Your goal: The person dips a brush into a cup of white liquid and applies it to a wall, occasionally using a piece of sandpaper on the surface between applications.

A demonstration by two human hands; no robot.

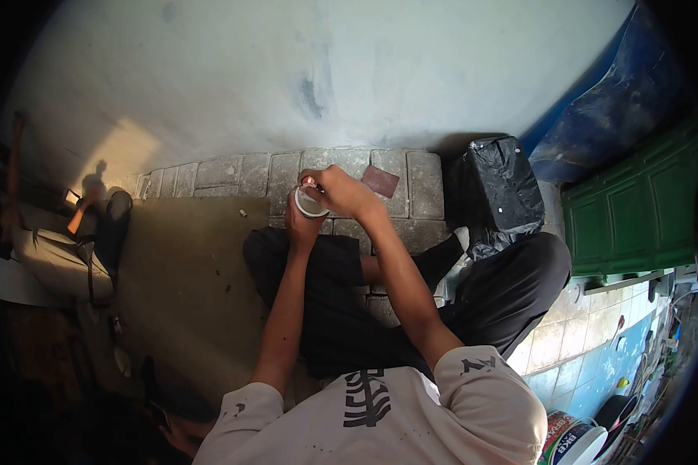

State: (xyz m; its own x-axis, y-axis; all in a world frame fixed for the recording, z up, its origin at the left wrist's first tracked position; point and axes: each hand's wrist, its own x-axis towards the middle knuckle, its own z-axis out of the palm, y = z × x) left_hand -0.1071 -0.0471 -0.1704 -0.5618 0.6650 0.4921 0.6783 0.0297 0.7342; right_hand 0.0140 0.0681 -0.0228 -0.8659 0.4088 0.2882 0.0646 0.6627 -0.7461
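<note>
My left hand (299, 223) is closed around a small white cup (312, 204), held with its open top facing up. Over the cup's far rim, my right hand (340, 191) is closed with its fingers on a small red-and-white item (309, 182). Its kind is too small to make out, and the fingers partly hide it. A greyish surface shows inside the cup. Just beyond my right hand, a flat reddish-brown sheet (381, 181) lies on the paving blocks (285, 177).
A black plastic-wrapped box (504, 186) stands right of my legs, before a green panel (632, 201). A pale wall (287, 85) rises ahead. A brownish mat (194, 271) lies left, with another person (62, 260) beyond it. A paint bucket (570, 440) is at lower right.
</note>
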